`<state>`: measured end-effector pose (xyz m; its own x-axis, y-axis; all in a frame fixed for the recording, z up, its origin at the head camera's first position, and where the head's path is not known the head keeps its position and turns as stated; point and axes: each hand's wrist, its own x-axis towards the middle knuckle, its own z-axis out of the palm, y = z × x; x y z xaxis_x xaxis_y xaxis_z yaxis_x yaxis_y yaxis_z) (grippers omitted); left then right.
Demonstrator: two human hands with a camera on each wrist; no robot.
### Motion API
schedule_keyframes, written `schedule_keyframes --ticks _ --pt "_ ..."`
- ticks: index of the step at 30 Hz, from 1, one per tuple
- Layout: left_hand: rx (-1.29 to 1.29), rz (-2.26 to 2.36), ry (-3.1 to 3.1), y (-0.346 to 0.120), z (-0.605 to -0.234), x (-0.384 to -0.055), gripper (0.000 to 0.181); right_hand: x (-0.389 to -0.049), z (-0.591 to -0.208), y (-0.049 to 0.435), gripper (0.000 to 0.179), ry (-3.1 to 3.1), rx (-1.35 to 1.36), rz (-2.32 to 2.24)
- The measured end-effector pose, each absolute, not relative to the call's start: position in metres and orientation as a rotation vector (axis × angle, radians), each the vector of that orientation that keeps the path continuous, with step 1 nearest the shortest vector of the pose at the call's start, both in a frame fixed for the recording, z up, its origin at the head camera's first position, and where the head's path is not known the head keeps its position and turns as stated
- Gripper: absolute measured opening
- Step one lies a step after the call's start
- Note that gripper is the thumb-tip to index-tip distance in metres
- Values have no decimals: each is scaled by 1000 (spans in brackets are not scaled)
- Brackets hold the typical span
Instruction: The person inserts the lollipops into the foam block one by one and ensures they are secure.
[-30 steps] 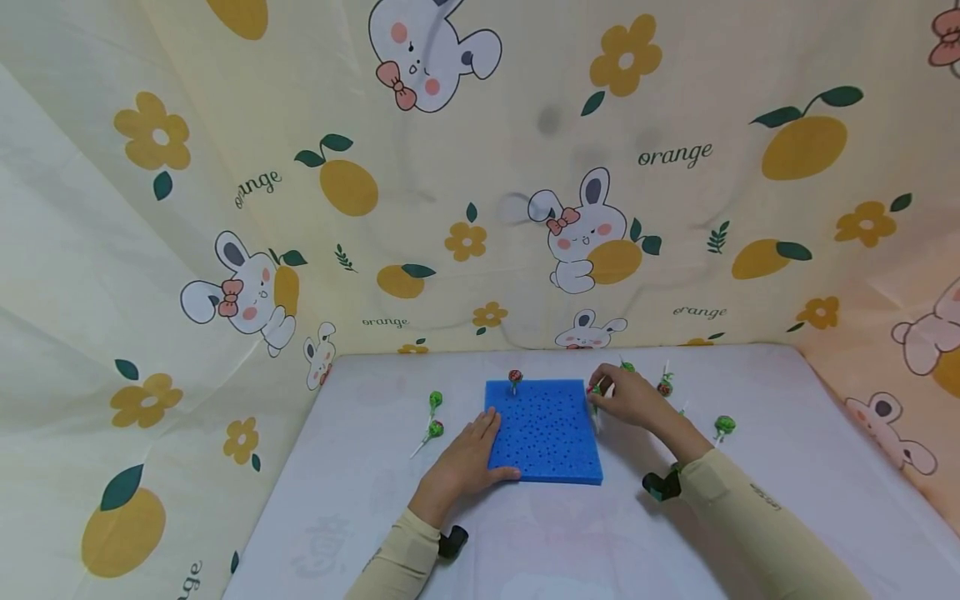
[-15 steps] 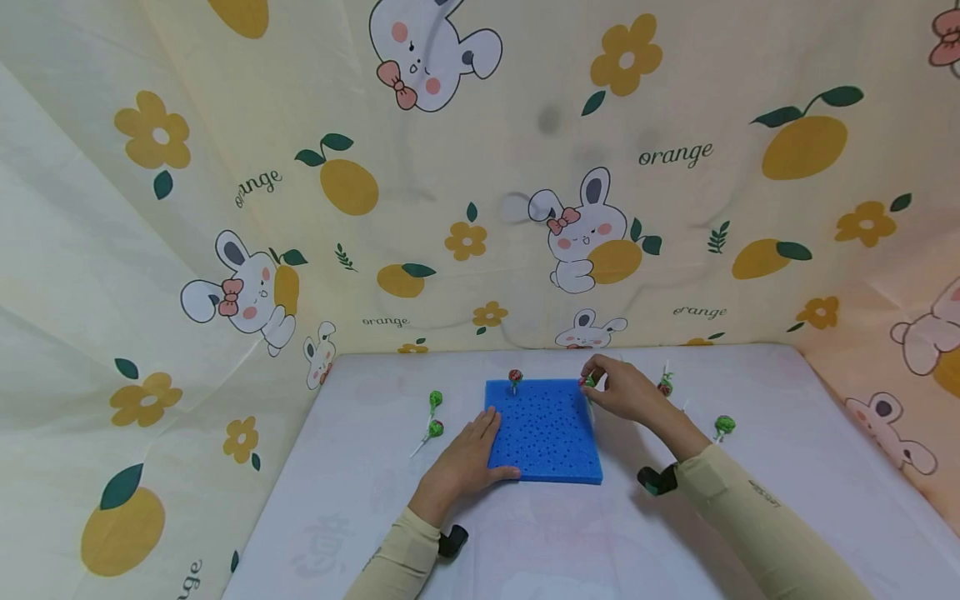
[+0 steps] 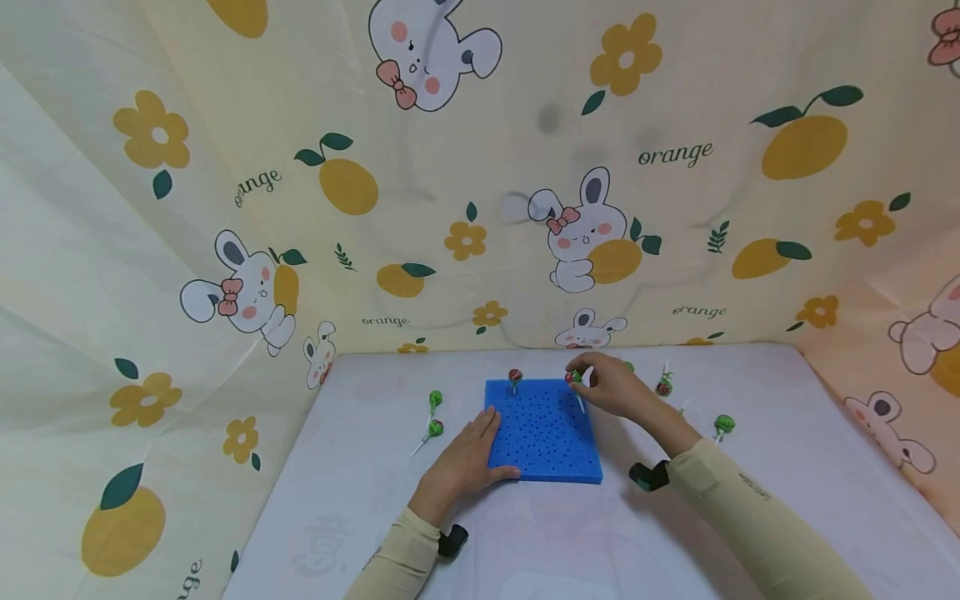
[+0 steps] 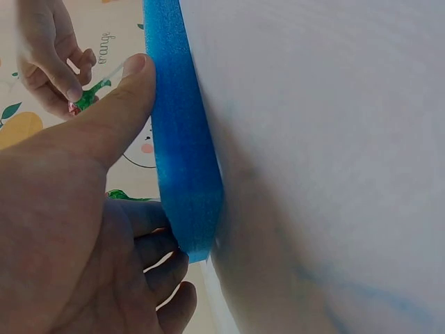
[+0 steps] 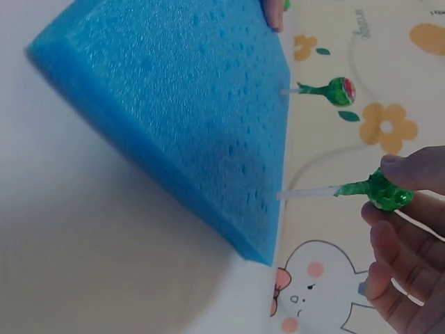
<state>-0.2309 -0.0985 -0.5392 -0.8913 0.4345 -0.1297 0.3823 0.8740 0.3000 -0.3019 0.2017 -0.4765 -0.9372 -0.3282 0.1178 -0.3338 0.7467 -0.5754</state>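
A blue foam block (image 3: 543,433) with many small holes lies on the table. My left hand (image 3: 461,454) rests along its left side, fingers extended and thumb at the front edge. With thumb and fingertips, my right hand (image 3: 611,385) pinches the green-and-red wrapped head of a lollipop (image 3: 573,377) over the block's back right part. In the right wrist view, this lollipop's white stick (image 5: 306,193) points at the foam, its tip right at the surface near the back edge. Another lollipop (image 3: 515,376) stands upright in the block toward the back left.
Left of the block lie two green lollipops, one farther back (image 3: 436,398) and one nearer (image 3: 435,428). On the right are a red-and-green lollipop (image 3: 664,388), a green one (image 3: 723,425), and others partly hidden by my right arm. A printed cloth (image 3: 450,167) hangs behind the table (image 3: 337,467).
My right hand has carried the pinched lollipop leftward, from beside the block's right edge to over its back right part. My left hand and the standing lollipop have stayed put.
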Motion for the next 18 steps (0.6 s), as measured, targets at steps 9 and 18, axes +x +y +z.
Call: schedule_keyframes --ticks 9,18 --pt "616 398 2845 -99 -540 -232 107 -308 -478 191 26 -2865 675 976" --pt "617 392 2850 -99 -539 -232 106 -319 -480 184 24 -2831 692 1011"
